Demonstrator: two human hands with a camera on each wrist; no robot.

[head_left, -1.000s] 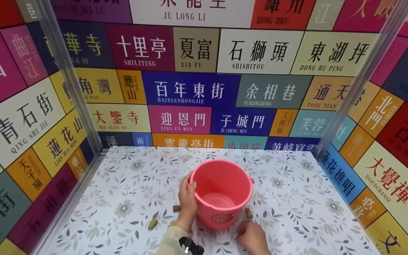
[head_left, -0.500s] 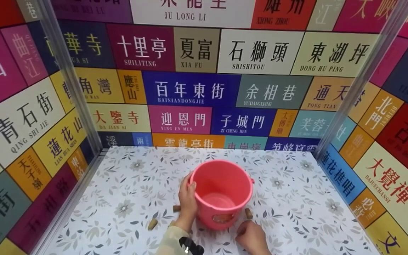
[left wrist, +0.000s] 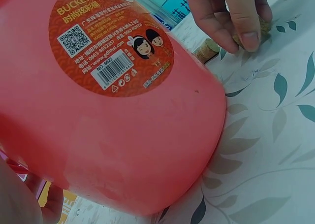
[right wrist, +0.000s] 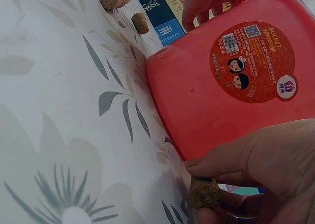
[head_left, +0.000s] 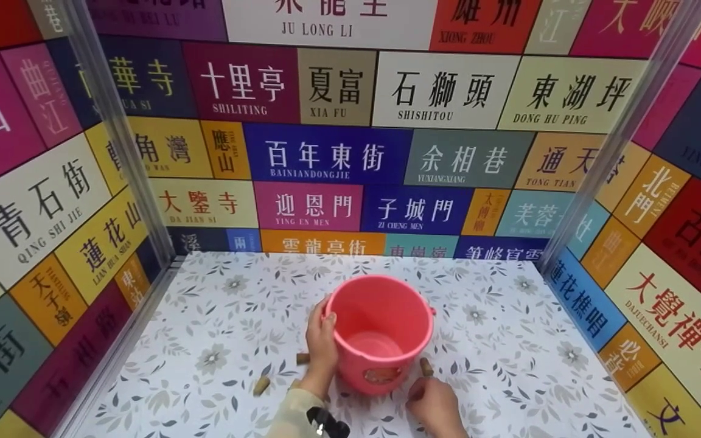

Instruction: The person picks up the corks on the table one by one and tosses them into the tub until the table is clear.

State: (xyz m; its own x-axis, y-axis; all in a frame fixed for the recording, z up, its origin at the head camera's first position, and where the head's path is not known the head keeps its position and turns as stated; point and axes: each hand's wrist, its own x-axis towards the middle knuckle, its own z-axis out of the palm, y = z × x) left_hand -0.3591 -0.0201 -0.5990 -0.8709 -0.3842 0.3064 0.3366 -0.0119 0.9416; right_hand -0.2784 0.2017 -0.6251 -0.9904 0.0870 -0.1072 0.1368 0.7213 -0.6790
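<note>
A pink-red plastic bucket (head_left: 381,334) stands mouth up on the patterned tabletop, its inside bare and a red label (left wrist: 113,42) on its wall. My left hand (head_left: 322,340) grips the bucket at its left side, thumb over the rim. To the right of the bucket, low by the table, my right hand (head_left: 432,404) pinches a cork (right wrist: 204,193) between thumb and fingers. Another cork (head_left: 426,367) lies just beyond that hand, close to the bucket. On the left are two more corks, one cork (head_left: 262,384) in front and one cork (head_left: 303,358) partly behind my left wrist.
A floral white table covering (head_left: 216,316) spreads under everything. Colourful panels with Chinese lettering (head_left: 326,152) wall in the back and both sides. Clear corner posts (head_left: 125,146) stand at the back left and right. A dark wrist strap (head_left: 326,421) sits on my left sleeve.
</note>
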